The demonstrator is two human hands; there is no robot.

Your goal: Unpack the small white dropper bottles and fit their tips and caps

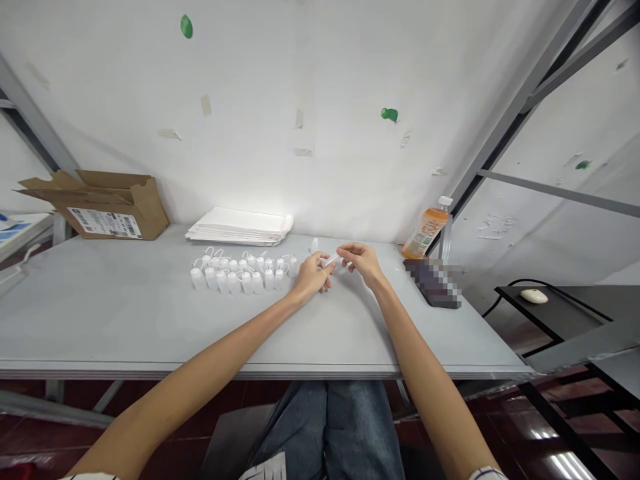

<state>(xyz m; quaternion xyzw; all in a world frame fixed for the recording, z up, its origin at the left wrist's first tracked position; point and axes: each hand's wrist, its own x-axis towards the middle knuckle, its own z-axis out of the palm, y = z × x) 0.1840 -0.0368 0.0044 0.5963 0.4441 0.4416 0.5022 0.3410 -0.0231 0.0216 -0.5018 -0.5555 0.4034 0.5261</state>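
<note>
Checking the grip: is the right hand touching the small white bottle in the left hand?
Touching. Head view: the right hand pinches one end of the small white bottle, the left hand grips the other.

Grey table (125, 320). Just left of the left hand (313, 275): cluster of small white bottles (240, 275). Behind those, stack of white sheets (240, 227). Far left, open cardboard box (107, 207). Right of the right hand (361, 260): dark flat device (433, 283), with an orange drink bottle (425, 230) behind it.
</note>
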